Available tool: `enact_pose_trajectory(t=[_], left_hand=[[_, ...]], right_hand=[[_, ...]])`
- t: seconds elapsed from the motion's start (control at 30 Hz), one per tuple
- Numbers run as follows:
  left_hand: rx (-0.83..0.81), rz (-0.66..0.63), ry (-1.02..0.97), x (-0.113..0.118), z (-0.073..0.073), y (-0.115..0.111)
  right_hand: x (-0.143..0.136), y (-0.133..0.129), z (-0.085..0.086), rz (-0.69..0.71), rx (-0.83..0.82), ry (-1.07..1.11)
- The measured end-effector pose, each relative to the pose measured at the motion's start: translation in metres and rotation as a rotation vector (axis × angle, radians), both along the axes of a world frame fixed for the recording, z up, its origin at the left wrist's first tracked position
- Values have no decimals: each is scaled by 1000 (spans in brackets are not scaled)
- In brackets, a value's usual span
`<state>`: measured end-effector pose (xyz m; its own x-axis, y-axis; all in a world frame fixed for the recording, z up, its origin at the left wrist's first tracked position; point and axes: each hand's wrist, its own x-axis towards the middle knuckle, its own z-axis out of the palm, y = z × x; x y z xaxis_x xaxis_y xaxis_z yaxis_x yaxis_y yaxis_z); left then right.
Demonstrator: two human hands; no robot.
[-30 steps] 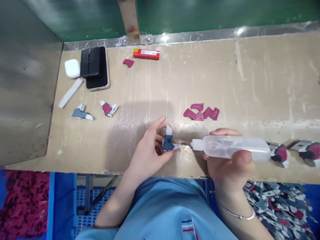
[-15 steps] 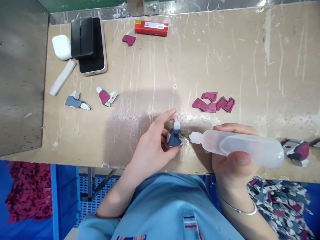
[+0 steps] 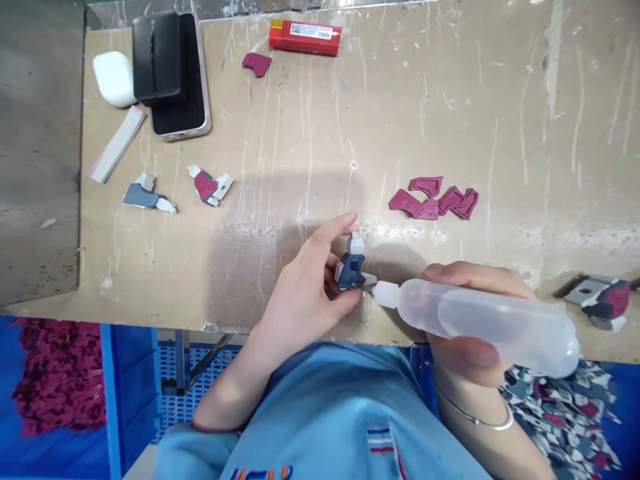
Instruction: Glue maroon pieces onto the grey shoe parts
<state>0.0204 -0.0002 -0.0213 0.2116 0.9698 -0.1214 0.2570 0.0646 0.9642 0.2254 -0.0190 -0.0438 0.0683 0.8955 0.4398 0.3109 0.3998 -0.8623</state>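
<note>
Between the fingers and thumb of my left hand point(image 3: 303, 287) is a small dark blue and light grey plastic part point(image 3: 350, 270), held just above the table's near edge. My right hand point(image 3: 473, 340) is wrapped round a translucent squeeze bottle point(image 3: 490, 320) lying nearly level. Its white cap and thin nozzle point left, with the tip at the lower side of the blue part; whether it touches I cannot tell. Beyond the hands lie several maroon pieces point(image 3: 425, 208). Two assembled parts, one grey-blue point(image 3: 145, 195) and one maroon-faced point(image 3: 205, 185), lie to the left.
A red box point(image 3: 305, 38) and a single maroon piece point(image 3: 257, 64) are at the back. Back left are a phone point(image 3: 203, 100), a black case point(image 3: 159, 60) and a white case point(image 3: 114, 79). Blue bins of maroon pieces point(image 3: 63, 380) and mixed parts point(image 3: 565, 413) stand below the table.
The bottle has tilted, its far end swinging nearer to me, and its nozzle has moved down along the blue part. My left hand keeps its hold. The view has shifted slightly.
</note>
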Motion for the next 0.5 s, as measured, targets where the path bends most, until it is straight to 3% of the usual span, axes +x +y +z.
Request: enact_pose_trajectory(t=[0.17, 0.5], left_hand=[[-14, 11, 30, 1, 0, 0], [-54, 27, 38, 0, 2, 0]], right_hand=[[-2, -1, 6, -52, -1, 9], [6, -12, 11, -248, -48, -204]])
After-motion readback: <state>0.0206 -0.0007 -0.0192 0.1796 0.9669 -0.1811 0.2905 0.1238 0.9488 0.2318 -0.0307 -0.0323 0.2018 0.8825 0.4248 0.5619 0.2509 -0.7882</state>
